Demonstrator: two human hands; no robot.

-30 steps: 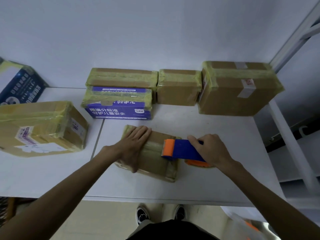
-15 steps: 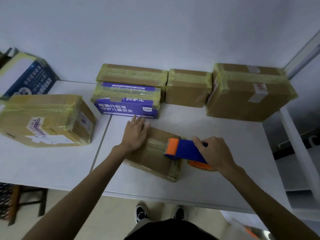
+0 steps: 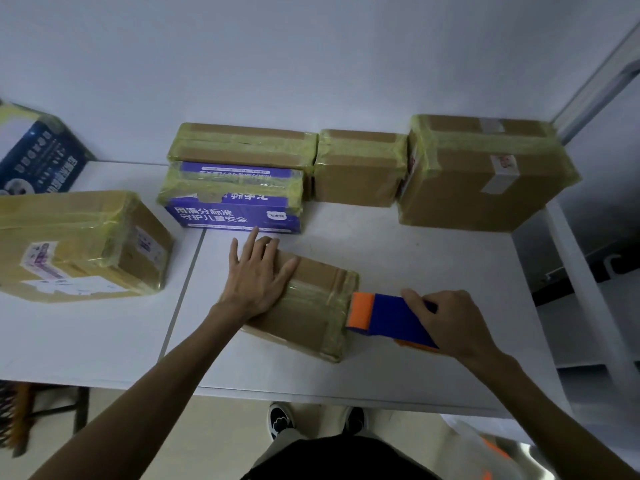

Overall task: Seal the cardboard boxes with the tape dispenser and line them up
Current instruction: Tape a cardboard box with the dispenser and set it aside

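Note:
A small flat cardboard box (image 3: 313,306) wrapped in yellowish tape lies on the white table (image 3: 398,254) in front of me. My left hand (image 3: 258,275) presses flat on its left part with the fingers spread. My right hand (image 3: 446,322) grips the blue and orange tape dispenser (image 3: 384,317), whose orange end sits at the box's right edge. At the back stand taped boxes in a row: a brown one (image 3: 242,143) behind a purple printed one (image 3: 232,202), a small brown one (image 3: 358,168), and a large brown one (image 3: 485,174).
A big taped box (image 3: 76,244) with labels lies on the left table. A dark blue printed box (image 3: 38,157) leans at the far left. A white shelf frame (image 3: 581,271) borders the table on the right. My shoes (image 3: 280,419) show below the front edge.
The tape dispenser has slid right, off the box top to its right edge. My left hand has moved up the box and spread its fingers.

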